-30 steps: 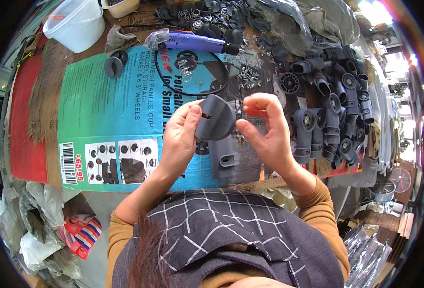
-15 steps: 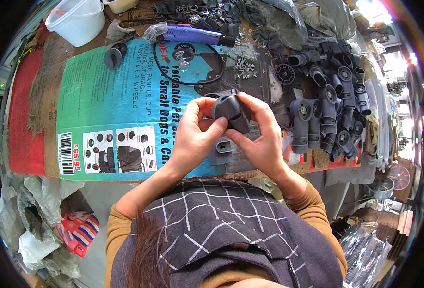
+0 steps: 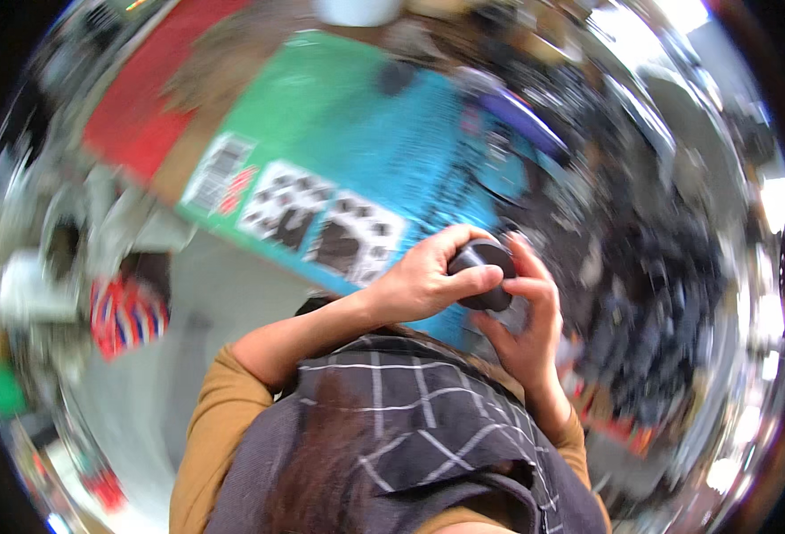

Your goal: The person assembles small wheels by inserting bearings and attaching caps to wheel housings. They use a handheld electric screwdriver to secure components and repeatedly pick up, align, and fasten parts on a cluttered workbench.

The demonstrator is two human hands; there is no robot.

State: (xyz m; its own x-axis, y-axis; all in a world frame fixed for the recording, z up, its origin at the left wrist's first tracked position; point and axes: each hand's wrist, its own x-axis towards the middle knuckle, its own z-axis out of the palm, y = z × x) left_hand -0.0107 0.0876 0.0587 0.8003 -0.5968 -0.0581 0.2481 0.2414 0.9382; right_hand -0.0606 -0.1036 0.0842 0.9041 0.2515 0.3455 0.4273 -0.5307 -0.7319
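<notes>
A rounded dark grey plastic part [image 3: 483,256] is held up over the near edge of the table. My left hand [image 3: 423,283] is closed on it, thumb pressed across its near side and fingers behind. At its right side, the bent fingers of my right hand [image 3: 535,307] rest against the same part, with the thumb lower down and apart from it. Motion blur hides the part's finer details.
A green and blue printed cardboard sheet [image 3: 321,116] covers the table. Beyond lies a purple power tool [image 3: 526,123] with a dark cable. Many dark plastic joints [image 3: 655,320] are heaped at right. A white tub [image 3: 357,9] stands at the far edge.
The view has swung, so the table now looks tilted and blurred. The plastic part has been turned, showing a rounder face. My right thumb has come away from it.
</notes>
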